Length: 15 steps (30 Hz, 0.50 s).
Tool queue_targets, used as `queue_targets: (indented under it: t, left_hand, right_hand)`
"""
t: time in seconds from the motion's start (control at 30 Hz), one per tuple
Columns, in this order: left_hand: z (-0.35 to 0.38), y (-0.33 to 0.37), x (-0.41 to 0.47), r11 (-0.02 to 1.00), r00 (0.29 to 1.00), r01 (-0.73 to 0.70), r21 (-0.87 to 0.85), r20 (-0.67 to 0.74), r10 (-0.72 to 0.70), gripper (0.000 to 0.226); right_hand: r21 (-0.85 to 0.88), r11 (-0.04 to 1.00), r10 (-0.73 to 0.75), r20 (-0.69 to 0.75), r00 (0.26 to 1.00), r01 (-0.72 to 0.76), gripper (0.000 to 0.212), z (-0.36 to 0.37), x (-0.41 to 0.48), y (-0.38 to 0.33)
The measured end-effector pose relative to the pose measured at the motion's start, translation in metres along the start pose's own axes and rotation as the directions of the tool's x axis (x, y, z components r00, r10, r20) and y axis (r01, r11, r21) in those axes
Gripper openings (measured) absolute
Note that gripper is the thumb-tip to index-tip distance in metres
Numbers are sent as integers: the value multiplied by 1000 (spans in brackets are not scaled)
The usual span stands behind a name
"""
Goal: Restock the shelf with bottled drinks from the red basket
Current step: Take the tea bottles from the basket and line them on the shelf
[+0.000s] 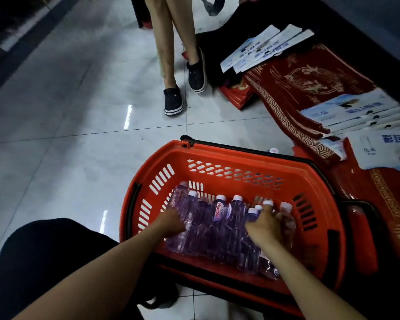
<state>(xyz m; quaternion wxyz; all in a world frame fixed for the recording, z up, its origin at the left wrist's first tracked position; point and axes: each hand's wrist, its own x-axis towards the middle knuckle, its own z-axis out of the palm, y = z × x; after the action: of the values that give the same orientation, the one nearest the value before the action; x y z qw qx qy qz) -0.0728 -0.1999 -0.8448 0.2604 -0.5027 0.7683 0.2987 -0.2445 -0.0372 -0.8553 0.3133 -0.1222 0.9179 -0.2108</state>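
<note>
The red basket (217,158) stands on the tiled floor in front of me. Several clear bottled drinks (219,218) with white caps and purple-tinted labels lie side by side in it. Both my hands are inside the basket. My left hand (170,221) grips a bottle at the left end of the row, fingers curled over it. My right hand (266,224) curls its fingers round a bottle near the right end, its fingertips by the white caps. No shelf shows clearly in this view.
A person stands just beyond the basket, dark slip-on shoes (174,101) on the floor. Red patterned mats (314,75) and white packaged goods (261,47) lie spread on the floor at right. My dark-clothed knee (39,255) is at lower left.
</note>
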Motion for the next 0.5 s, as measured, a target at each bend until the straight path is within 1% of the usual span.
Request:
queue_targets:
  t: [0.03,0.07,0.1,0.17,0.23,0.27,0.3,0.33,0.37,0.4,0.43,0.47,0.5]
  left_hand:
    - [3,0,6,1000,1000,7,7,6,-7,51]
    - [6,1,10,1000,1000,20,16,9,-21,53]
    - [9,1,16,999,999,34,20,-4,-34,54]
    - [19,5,23,998,995,67,10,-79,-66,60]
    - [28,11,20,998,980,52,18,-194,-47,68]
    - [35,15,20,999,959,20,43,-284,-7,71]
    - [38,23,17,994,926,-46,95,-368,78,71]
    - [41,32,16,977,892,-137,165,-409,194,66]
    - [41,42,14,952,869,-245,184,-393,300,58]
    - [41,53,13,934,877,-342,107,-321,358,50]
    - [43,65,12,925,910,-379,-14,-188,370,45]
    - [45,75,10,914,927,-374,-156,-40,372,46]
    - [49,82,8,895,921,-336,-292,96,377,52]
  right_hand:
    - [18,999,40,-123,992,-38,62,1,5,6]
    - [39,997,78,-214,974,-71,69,2,11,14]
    - [76,990,130,-252,959,-115,76,4,18,21]
    - [164,970,213,-237,948,-177,85,5,23,33]
    - [186,957,259,-207,943,-222,93,8,25,43]
    - [219,944,289,-200,936,-244,91,7,25,47]
    - [270,924,327,-185,927,-272,87,4,25,49]
    - [317,904,348,-153,925,-288,81,1,26,51]
    - [351,888,348,-86,934,-298,71,-2,26,50]
    - [371,878,325,-2,946,-301,57,-2,27,48]
    - [379,878,287,72,955,-292,47,-1,28,44]
    - [391,881,238,118,964,-265,46,-1,27,37]
    - [412,883,183,139,973,-225,51,-1,26,30]
